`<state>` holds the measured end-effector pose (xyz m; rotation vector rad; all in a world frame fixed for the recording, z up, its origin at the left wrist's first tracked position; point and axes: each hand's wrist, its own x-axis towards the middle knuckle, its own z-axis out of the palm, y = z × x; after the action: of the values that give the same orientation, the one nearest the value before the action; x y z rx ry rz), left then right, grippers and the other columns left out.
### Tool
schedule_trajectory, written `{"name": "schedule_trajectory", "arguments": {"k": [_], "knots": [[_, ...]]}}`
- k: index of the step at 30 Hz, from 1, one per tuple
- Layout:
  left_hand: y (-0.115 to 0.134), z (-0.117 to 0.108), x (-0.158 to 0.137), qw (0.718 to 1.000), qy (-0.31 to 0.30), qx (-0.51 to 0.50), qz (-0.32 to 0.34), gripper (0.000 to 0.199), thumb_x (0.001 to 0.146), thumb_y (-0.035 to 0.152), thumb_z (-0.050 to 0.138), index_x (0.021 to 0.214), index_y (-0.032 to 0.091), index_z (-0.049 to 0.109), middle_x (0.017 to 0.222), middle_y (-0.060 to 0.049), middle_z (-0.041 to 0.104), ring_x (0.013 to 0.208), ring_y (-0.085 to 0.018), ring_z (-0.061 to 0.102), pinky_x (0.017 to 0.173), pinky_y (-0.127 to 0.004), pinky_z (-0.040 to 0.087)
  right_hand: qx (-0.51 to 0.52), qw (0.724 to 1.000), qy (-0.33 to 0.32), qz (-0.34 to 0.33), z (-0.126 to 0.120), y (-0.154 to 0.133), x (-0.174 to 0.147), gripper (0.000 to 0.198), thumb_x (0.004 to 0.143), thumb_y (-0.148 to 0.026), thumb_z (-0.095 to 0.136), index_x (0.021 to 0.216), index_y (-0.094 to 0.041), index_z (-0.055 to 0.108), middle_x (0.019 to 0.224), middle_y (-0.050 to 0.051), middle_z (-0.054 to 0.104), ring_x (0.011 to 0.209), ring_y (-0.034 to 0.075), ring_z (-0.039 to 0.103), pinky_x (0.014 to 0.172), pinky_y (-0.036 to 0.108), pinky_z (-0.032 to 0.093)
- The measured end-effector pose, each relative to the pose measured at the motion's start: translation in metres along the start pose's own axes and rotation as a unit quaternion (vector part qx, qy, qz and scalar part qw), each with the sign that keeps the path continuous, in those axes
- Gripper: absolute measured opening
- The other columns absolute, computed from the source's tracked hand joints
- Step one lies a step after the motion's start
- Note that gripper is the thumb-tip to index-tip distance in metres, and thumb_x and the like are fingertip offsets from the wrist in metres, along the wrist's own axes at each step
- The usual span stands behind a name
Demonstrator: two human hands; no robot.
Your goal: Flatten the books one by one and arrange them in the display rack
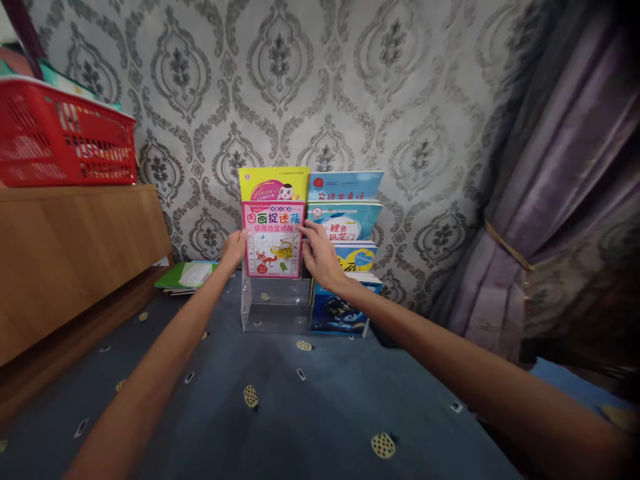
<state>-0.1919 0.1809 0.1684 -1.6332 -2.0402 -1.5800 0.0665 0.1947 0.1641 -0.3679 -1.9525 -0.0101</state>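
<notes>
A pink picture book [274,240] stands upright in the left column of a clear tiered book rack [277,319], in front of a yellow book [257,179]. My left hand [233,249] is closed on its left edge, the fingertips partly hidden. At the right edge, my right hand [323,257] pinches the same book between thumb and fingers. Behind and beside that hand, the right column bears a light blue book [350,183], a teal book [367,217], a yellow-and-blue book [365,258] and a dark blue book [340,313], all overlapping.
The rack rests on a dark blue cloth [210,407] with a pineapple print, near a patterned wall [280,80]. At left, a red basket [100,143] sits on a wooden cabinet [90,247]. A green stack of booklets [173,277] lies beside it. Purple curtains [540,200] hang at right.
</notes>
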Motion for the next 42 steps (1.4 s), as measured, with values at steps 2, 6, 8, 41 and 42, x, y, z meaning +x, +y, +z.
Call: {"name": "schedule_trajectory", "arguments": {"k": [2,6,8,41,42], "knots": [[0.002,0.0,0.0,1.0,0.0,0.006,-0.005,0.037,0.092,0.037,0.039,0.066,0.018,0.057,0.069,-0.006,0.063,0.073,-0.021,0.056,0.064,-0.028,0.037,-0.011,1.0,-0.003,-0.004,-0.001,0.002,-0.002,0.047,0.091,-0.009,0.041,0.133,-0.023,0.055,0.14,0.015,0.052,0.133,0.028,0.05,0.11,0.055,0.046],[0.005,-0.003,-0.003,1.0,-0.002,0.013,-0.01,0.037,0.092,0.036,0.039,0.064,0.018,0.056,0.066,-0.004,0.059,0.07,-0.02,0.054,0.064,-0.028,0.035,-0.016,1.0,-0.017,-0.007,0.002,0.008,-0.004,0.046,0.089,-0.008,0.042,0.13,-0.021,0.057,0.138,0.016,0.056,0.131,0.028,0.054,0.11,0.054,0.045],[0.006,-0.006,-0.005,1.0,-0.001,0.013,-0.008,0.035,0.091,0.036,0.04,0.064,0.019,0.055,0.066,-0.004,0.059,0.069,-0.02,0.053,0.064,-0.028,0.035,-0.012,1.0,-0.025,-0.006,0.005,0.01,-0.004,0.047,0.088,-0.007,0.042,0.131,-0.02,0.057,0.139,0.016,0.056,0.131,0.027,0.054,0.11,0.054,0.046],[0.007,-0.005,0.012,0.996,0.064,-0.049,-0.041,0.019,0.086,0.038,0.055,0.09,0.02,0.059,0.095,-0.009,0.07,0.092,-0.026,0.064,0.084,-0.035,0.046,-0.005,0.995,-0.085,0.051,0.025,0.021,0.011,0.055,0.082,-0.009,0.049,0.136,-0.017,0.056,0.144,0.016,0.057,0.14,0.031,0.046,0.119,0.057,0.035],[0.006,-0.005,0.013,0.996,0.064,-0.049,-0.042,0.019,0.085,0.038,0.056,0.089,0.02,0.059,0.095,-0.009,0.07,0.092,-0.026,0.064,0.084,-0.035,0.046,-0.005,0.995,-0.085,0.06,0.027,0.023,0.011,0.054,0.082,-0.01,0.05,0.135,-0.017,0.056,0.143,0.016,0.057,0.14,0.031,0.047,0.118,0.057,0.036]]}}
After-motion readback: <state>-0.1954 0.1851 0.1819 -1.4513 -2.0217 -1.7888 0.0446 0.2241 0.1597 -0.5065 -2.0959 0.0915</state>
